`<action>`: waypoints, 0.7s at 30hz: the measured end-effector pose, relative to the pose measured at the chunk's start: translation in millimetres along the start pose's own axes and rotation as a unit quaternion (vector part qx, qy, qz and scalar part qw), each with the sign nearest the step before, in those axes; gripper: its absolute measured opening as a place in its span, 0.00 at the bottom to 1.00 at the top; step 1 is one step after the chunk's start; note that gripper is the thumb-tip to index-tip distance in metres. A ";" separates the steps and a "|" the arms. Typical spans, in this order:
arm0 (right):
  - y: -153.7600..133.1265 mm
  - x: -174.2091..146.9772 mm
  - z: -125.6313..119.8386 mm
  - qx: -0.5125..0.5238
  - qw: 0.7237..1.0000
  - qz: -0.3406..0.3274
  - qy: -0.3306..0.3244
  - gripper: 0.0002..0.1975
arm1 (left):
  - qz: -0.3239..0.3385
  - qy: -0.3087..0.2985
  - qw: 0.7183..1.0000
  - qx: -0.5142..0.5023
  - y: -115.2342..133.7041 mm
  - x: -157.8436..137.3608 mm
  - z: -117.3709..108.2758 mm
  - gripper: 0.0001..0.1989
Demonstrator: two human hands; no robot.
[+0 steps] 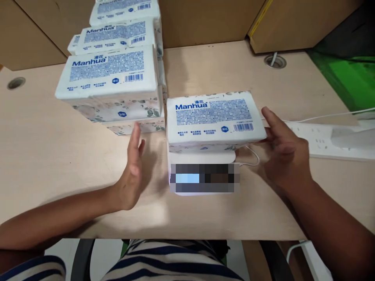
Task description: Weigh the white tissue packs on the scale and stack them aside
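A white tissue pack (215, 117) with blue "Manhua" print lies on a small white scale (202, 157), whose front panel is blurred out over a lit display. My right hand (287, 152) is at the pack's right end, thumb raised and fingers stretched toward its side; whether it touches the pack I cannot make out. My left hand (133, 171) is held upright to the left of the scale, fingers extended, apart from the pack and with nothing in it. Behind it, more tissue packs (108, 74) of the same kind are piled up at the back left.
A white power strip (319, 138) and white cables lie on the right of the wooden table (88, 168). Cable holes (275, 61) are cut near the back. Cardboard boxes (205, 23) line the rear edge, and something green (348, 82) is at the far right.
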State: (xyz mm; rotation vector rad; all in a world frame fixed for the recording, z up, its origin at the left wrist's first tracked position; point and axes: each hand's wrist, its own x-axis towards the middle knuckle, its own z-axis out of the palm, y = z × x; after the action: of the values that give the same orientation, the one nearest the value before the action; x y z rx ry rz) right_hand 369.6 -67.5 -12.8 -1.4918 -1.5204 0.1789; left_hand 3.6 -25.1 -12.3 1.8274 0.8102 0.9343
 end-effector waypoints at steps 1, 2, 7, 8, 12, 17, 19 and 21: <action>-1.4 -0.4 -0.7 0.003 1.000 0.002 0.001 0.44 | 0.006 0.005 1.000 0.003 -0.1 -1.6 -2.9 0.39; -2.6 -0.7 -1.2 0.004 1.000 0.006 0.000 0.44 | 0.009 0.005 1.000 0.005 -0.2 -2.1 -4.4 0.39; -4.8 -1.4 -0.8 0.013 1.000 0.010 0.021 0.46 | -0.006 -0.011 1.000 -0.013 -5.3 2.5 -4.8 0.38; -4.8 -1.5 -0.4 0.016 0.999 0.015 0.023 0.47 | -0.009 -0.007 1.000 -0.016 -7.2 2.8 -5.3 0.39; -5.4 -2.9 -0.8 0.007 0.999 0.051 0.005 0.50 | -0.024 0.008 1.000 -0.018 -13.8 1.5 -7.7 0.37; -7.0 -5.5 -2.3 0.009 0.998 0.058 -0.016 0.48 | -0.030 0.015 0.999 -0.020 -16.0 1.0 -6.9 0.39; -8.0 -5.2 -1.8 0.024 0.998 0.050 -0.017 0.46 | -0.033 0.022 0.999 -0.020 -16.1 1.5 -6.1 0.39; -8.6 -3.4 -1.8 0.023 0.999 0.033 -0.013 0.43 | -0.037 0.027 0.999 -0.024 -16.6 1.7 -5.2 0.39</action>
State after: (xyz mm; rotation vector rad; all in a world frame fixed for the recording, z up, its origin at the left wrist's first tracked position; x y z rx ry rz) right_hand 364.2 -73.3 -7.8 -1.5082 -1.4792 0.2721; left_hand -2.4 -15.3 -25.5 1.7252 0.8755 0.9506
